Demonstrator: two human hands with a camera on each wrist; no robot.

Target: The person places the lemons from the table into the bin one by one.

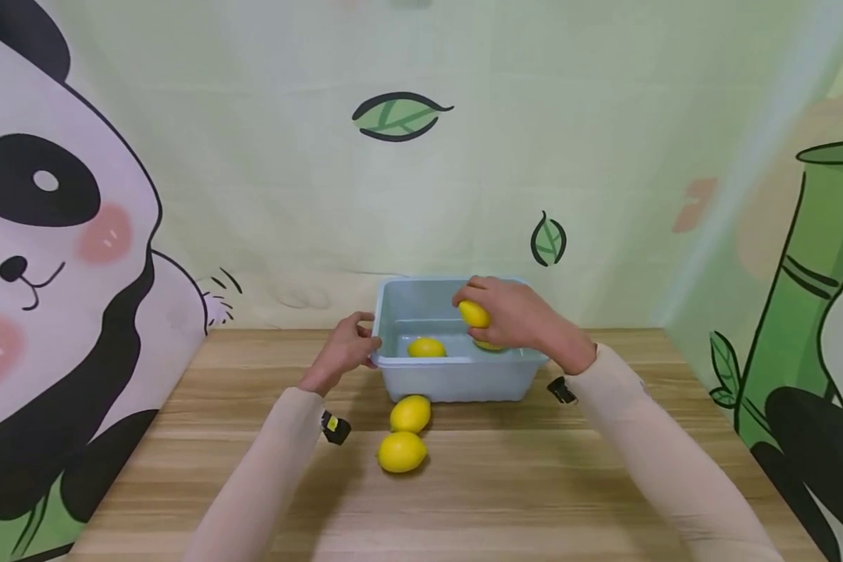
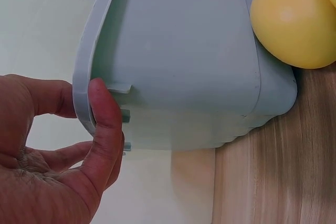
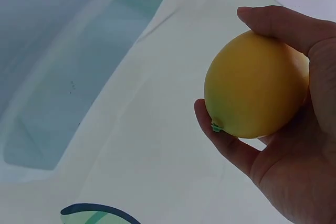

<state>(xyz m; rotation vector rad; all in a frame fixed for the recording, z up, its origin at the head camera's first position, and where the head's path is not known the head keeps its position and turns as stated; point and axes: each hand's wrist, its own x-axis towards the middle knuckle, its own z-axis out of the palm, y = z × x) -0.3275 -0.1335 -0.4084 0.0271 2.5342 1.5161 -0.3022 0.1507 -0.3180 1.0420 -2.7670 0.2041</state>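
Note:
A light blue plastic basin (image 1: pixel 457 382) stands on the wooden table. My left hand (image 1: pixel 344 347) pinches its left rim; the left wrist view shows fingers on both sides of the rim (image 2: pixel 84 72). Over the basin's right part, my right hand (image 1: pixel 509 312) holds a yellow lemon (image 3: pixel 254 85) between thumb and fingers. One lemon (image 1: pixel 426 347) lies inside the basin toward the left. Another lemon (image 1: pixel 489 344) shows partly below my right hand. Two more, a farther lemon (image 1: pixel 410 414) and a nearer lemon (image 1: pixel 402 452), lie on the table in front of the basin.
The wooden table (image 1: pixel 534 484) ends behind the basin at a pale green backdrop (image 1: pixel 288 156) printed with pandas, leaves and bamboo. A small black device is at each wrist, one by the left sleeve (image 1: pixel 274 445) and one by the right sleeve (image 1: pixel 646 437).

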